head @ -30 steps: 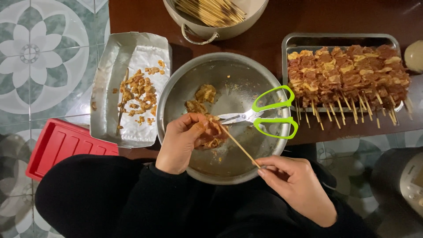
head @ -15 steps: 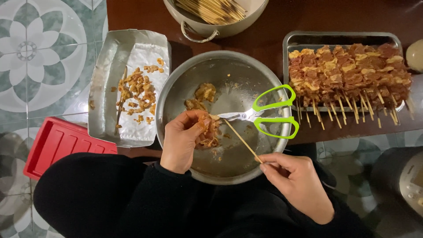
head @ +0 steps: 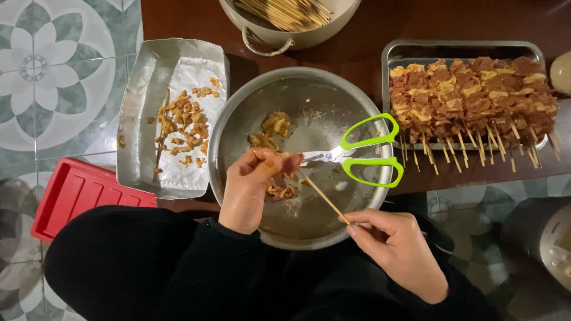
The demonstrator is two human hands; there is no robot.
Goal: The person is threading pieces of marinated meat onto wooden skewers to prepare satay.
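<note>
Round brushed-metal bowl [head: 238,113]: dull sheen, greasy smears. Thin pale wooden skewer [head: 324,199]: matt. Green glossy plastic-handled scissors [head: 372,157], metal blades. Rectangular foil-lined metal tray [head: 137,89]: crinkled, reflective.

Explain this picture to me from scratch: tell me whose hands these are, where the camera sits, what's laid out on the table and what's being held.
There is no machine here. A person wears a camera on the head, so the single view looks straight down at their own two bare hands and black sleeves.

The left hand pinches a piece of raw marinated meat over a large steel bowl. The right hand holds a thin bamboo skewer by its lower end, its tip pointing up at the meat.

More meat pieces lie in the bowl, and green-handled scissors rest across its right rim. To the right, a metal tray holds rows of finished skewers. To the left, a foil-lined tray holds small scraps. At the top, a pot contains empty skewers. A red plastic lid or tray lies on the tiled floor.
</note>
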